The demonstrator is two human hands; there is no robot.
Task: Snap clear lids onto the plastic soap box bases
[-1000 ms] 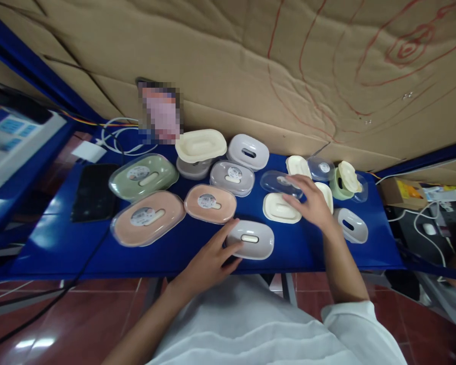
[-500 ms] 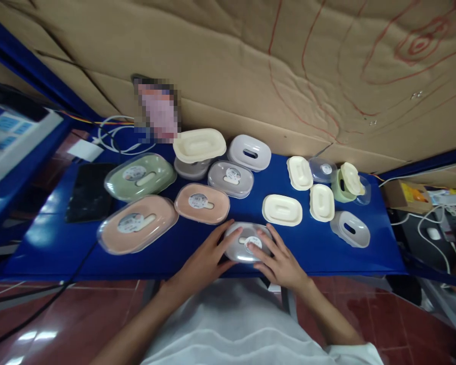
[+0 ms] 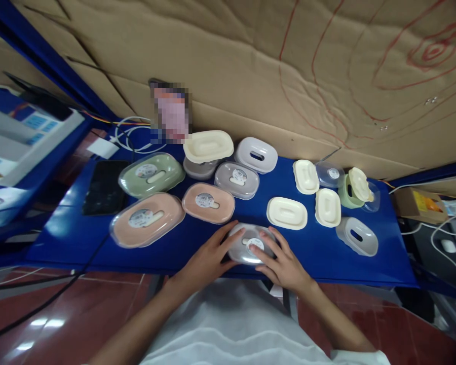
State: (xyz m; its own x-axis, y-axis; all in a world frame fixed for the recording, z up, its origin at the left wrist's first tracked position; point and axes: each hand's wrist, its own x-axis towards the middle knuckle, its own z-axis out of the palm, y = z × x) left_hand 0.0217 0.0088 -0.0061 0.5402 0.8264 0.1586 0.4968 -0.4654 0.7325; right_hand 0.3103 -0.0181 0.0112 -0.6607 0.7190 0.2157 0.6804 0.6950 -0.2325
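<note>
Head view: grey box (image 3: 235,252) under clear lid (image 3: 247,258), near front edge of blue table (image 3: 323,256) — left hand (image 3: 215,252) and right hand (image 3: 283,261) grasping opposite ends. Likely light, stiff, slippery on top; best held low, by end walls.

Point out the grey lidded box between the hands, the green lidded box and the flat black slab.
Grey lidded box (image 3: 243,253): head view, on the clear lid.
Green lidded box (image 3: 151,175): head view, middle of the lid.
Flat black slab (image 3: 105,187): head view, middle of its face.
</note>
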